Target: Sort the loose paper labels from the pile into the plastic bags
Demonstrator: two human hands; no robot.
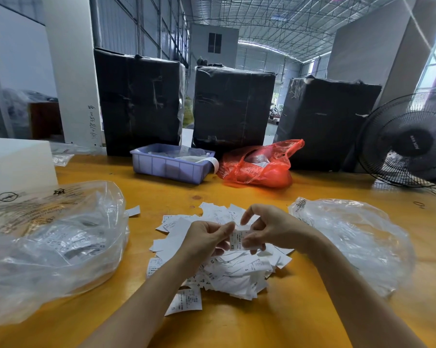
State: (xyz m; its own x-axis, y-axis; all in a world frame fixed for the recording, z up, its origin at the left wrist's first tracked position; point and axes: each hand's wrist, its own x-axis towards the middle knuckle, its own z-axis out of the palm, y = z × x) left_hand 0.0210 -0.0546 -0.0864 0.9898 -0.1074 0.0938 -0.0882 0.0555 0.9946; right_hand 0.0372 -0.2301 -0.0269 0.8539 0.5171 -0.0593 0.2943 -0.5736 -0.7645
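Head view gives me both hands raised just above the pile of labels (227,267) at the middle of the yellow table (299,317); the left hand (207,238) and the right hand (267,229) meet on a single label (238,238), each pinching it with curled fingers, so neither is free. I read "XS" printed at its lower end, and its long axis runs roughly top to bottom between the two grips. On my left lies a clear bag (56,242) already holding labels, one of them showing "XS" through the plastic; on my right lies a second clear bag (350,237), whose contents I cannot make out. I judge the coming move turns on this: the matching bag lies to the left of the hands, so the left hand is the nearer carrier, and the right should let go first; the mouth of that bag is not plain to me from here.
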